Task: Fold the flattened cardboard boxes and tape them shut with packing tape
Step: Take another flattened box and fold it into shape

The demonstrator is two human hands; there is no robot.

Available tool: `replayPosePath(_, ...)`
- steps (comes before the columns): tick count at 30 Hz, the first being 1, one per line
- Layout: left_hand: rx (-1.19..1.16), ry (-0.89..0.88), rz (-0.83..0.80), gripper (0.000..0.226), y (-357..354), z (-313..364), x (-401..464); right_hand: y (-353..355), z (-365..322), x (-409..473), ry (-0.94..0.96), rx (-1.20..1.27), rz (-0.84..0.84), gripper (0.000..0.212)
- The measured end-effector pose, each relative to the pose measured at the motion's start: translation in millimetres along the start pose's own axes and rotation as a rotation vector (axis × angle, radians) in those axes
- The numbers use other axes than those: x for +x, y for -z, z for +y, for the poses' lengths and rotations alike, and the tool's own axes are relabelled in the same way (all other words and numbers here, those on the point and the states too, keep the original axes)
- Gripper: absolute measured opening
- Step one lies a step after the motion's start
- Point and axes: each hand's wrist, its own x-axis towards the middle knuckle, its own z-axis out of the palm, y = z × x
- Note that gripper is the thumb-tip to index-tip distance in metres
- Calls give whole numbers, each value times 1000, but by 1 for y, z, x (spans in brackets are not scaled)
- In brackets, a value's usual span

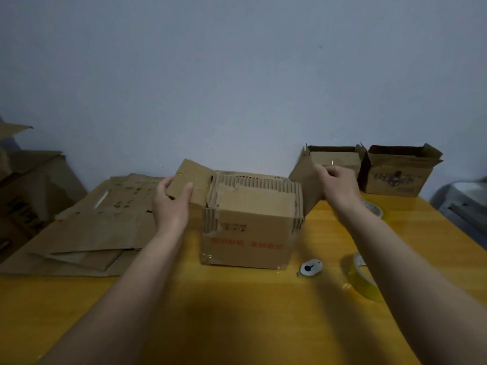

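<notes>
Reaching forward over the yellow desk point(237, 312), both my forearms run up from the lower corners of the frame toward the cardboard box point(250, 233) that stands upright at centre. Nearest me, lower right of centre, a small grey box cutter point(311, 268) lies on the desk just right of the box's front corner, and a roll of clear packing tape point(362, 279) stands on edge beside it, partly behind my right forearm. The box shows red print across its front face, and its top edges are torn down to bare corrugation. My left hand point(171, 204) holds the box's left flap point(189, 180), thumb on the near face and fingers curled round the far edge, so that grip is closed on the flap. My right hand point(334, 183) grips the right flap point(307, 180), fingers bent over its upper edge; both flaps stand splayed outward. Left of the box, flattened cardboard boxes point(100, 233) lie stacked on the desk, reaching to its left edge. A second tape roll point(373, 209) peeks out past my right wrist. Farther back, against the pale wall at right, two open boxes stand side by side, a plain one point(340, 156) and a printed one point(395, 175). More cartons point(29, 191) sit off the desk at the left edge of the frame.
</notes>
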Motion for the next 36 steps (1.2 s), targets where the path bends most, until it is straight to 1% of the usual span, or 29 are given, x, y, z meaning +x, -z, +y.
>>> replayPosePath(3,-43,65,-124,79,2,-21,-24,-4,18,-21,-50,185,-214,58)
replayPosePath(4,-48,63,-175,84,3,-29,-32,-6,26,-32,-41,222,-311,66)
replayPosePath(6,-33,64,-263,83,1,-42,-40,-13,42,-46,18,193,-492,76)
replayPosePath(7,-7,50,-286,81,-2,-48,-40,-20,51,-49,41,160,-563,78)
replayPosePath(8,21,37,-300,79,-5,-50,-38,-27,56,-50,46,133,-600,82)
replayPosePath(10,97,-15,-309,77,-13,-51,-30,-39,65,-42,34,100,-571,84)
replayPosePath(12,133,-66,-323,76,-23,-51,-17,-47,65,-29,28,50,-489,75)
replayPosePath(15,162,-101,-361,69,-48,-50,11,-54,61,-1,18,-23,-420,65)
replayPosePath(19,370,-143,-309,64,-98,-48,51,-71,61,43,-46,-272,-285,68)
replayPosePath(21,380,-156,-306,62,-124,-50,70,-78,67,66,-40,-376,-220,66)
replayPosePath(25,434,-164,-286,70,-169,-55,96,-88,77,111,-27,-507,-134,57)
replayPosePath(28,416,-173,-344,83,-193,-58,113,-96,82,138,-39,-499,-105,46)
replayPosePath(31,299,-173,-482,91,-203,-62,130,-104,86,152,-67,-495,-106,51)
replayPosePath(33,276,-185,-527,86,-201,-63,133,-106,87,153,-75,-506,-110,56)
replayPosePath(34,312,-195,-526,82,-196,-64,132,-105,88,150,-88,-512,-109,60)
replayPosePath(36,492,-239,-504,76,-180,-70,123,-104,87,139,-136,-534,-92,69)
